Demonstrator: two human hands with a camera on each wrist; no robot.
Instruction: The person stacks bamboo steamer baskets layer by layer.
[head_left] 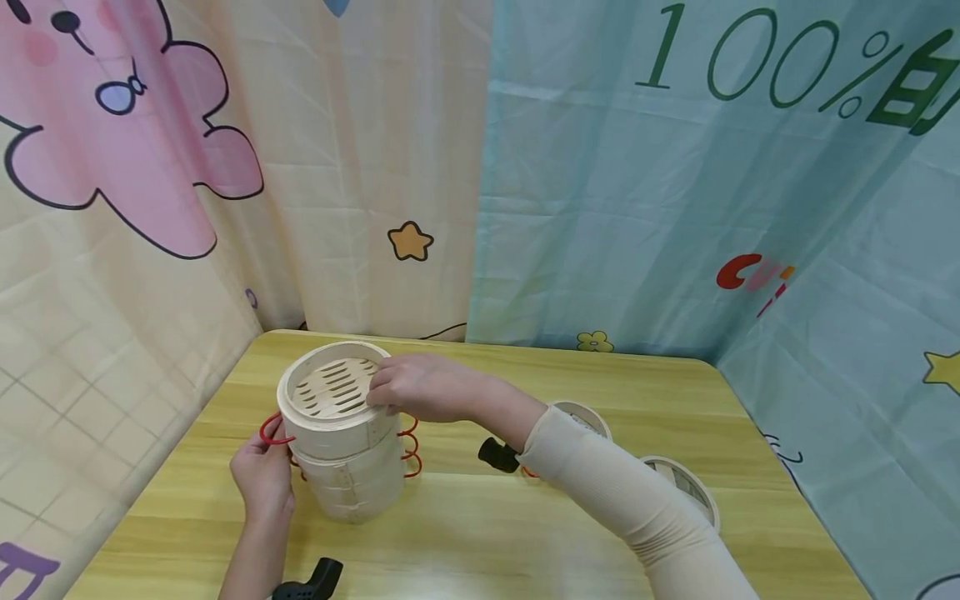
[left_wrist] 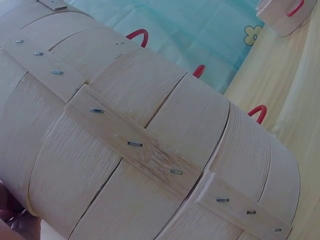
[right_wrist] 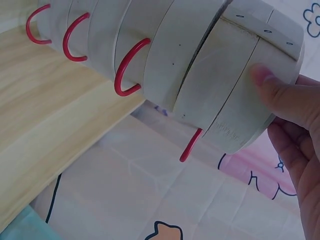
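Observation:
A tall stack of round bamboo steamer baskets stands at the left of the table, with red loop handles down its sides. Slots cut the floor of the top steamer basket. My right hand grips this basket's rim, its thumb pressed on the outer wall in the right wrist view and the other fingers over the edge. On the opposite side, my left hand holds the top basket at its red handle. Only a few left fingertips show in the left wrist view, beside the stack's wall.
Two more round steamer pieces lie to the right on the wooden table, partly hidden by my right sleeve. Printed curtains hang close behind the table and along both sides.

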